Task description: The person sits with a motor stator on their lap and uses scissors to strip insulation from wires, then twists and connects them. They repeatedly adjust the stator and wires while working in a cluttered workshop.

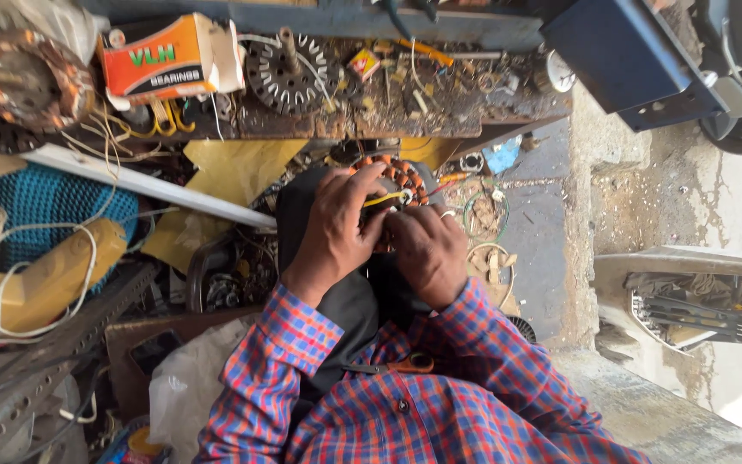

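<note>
Largest first: one dark counter [405, 120] runs across just beyond the hands, littered with small scrap. One orange-and-white carton [169, 58], rectangular with a green-lettered label panel, sits on it up and left of the left hand [337, 225]. One dark toothed rotor disc [287, 70] lies beside the carton, straight ahead of that hand. One copper-wound stator [398, 182], ring of orange coils, rests on the lap directly under both hands. Left hand is curled over its near edge, fingers pinching a yellow wire [386, 198]. Right hand [429, 249] is closed on the stator's lower side, touching the left. One pair of orange-handled scissors [398, 364] lies on the shirt, below the right wrist.
</note>
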